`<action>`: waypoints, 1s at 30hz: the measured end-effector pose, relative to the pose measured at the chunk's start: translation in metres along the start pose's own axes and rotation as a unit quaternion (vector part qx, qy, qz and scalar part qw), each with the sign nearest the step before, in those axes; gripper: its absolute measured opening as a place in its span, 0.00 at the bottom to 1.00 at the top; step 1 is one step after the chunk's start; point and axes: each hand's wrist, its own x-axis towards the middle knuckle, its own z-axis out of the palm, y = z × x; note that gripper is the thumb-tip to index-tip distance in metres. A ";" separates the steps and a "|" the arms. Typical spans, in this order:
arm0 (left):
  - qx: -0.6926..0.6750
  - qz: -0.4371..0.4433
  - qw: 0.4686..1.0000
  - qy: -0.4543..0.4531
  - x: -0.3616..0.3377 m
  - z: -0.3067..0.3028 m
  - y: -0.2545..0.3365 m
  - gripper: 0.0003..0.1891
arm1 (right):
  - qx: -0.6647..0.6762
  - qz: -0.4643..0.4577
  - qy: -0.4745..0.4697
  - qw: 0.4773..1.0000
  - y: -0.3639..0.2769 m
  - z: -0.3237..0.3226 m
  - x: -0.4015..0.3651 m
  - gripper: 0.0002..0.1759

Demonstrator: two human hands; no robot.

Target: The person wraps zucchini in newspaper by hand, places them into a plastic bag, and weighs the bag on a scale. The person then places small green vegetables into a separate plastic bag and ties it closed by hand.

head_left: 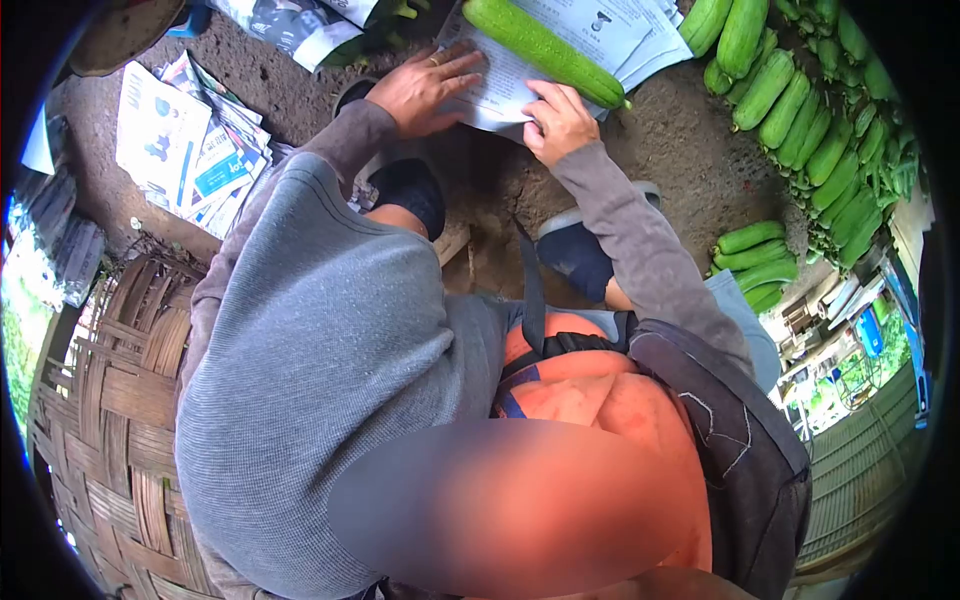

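A long green luffa gourd lies slantwise on a stack of printed paper sheets at the top of the view. My left hand, with a ring on one finger, rests on the left part of the top sheet, fingers stretched out. My right hand is at the sheet's near edge, just below the gourd. Its fingers are bent and closed on the paper edge, with the thumb low at the edge. The gourd's upper left end touches the frame's edge.
Many green gourds lie in rows on the right, with a smaller pile below. Another pile of newspapers sits on the ground at left. Paper-wrapped bundles lie at the top left. Woven bamboo stands at lower left.
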 end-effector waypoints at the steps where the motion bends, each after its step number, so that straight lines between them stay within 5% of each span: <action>1: -0.008 0.000 1.000 0.002 0.000 -0.004 0.001 0.31 | -0.004 -0.016 0.052 0.999 -0.003 -0.005 0.002 0.09; 5: 0.001 -0.009 1.000 0.021 0.001 -0.006 0.003 0.28 | 0.048 0.054 0.025 0.997 -0.007 -0.019 -0.003 0.10; 12: -0.016 -0.032 0.998 0.045 0.011 -0.019 0.007 0.17 | 0.033 0.016 0.074 0.997 -0.039 -0.041 0.009 0.16; 17: -0.005 -0.001 1.000 0.014 0.012 -0.030 0.007 0.18 | 0.026 0.064 -0.023 0.997 -0.032 -0.049 0.009 0.05; 26: -0.096 0.020 0.995 0.020 0.024 -0.058 0.017 0.12 | 0.046 0.205 -0.154 0.966 -0.024 -0.056 0.027 0.12; 29: -0.095 0.026 0.990 0.100 0.036 -0.059 0.014 0.09 | 0.052 0.040 0.123 0.990 -0.043 -0.079 0.039 0.13; 30: -0.103 0.021 0.987 0.122 0.043 -0.059 0.011 0.09 | 0.060 0.006 0.130 0.990 -0.049 -0.081 0.037 0.13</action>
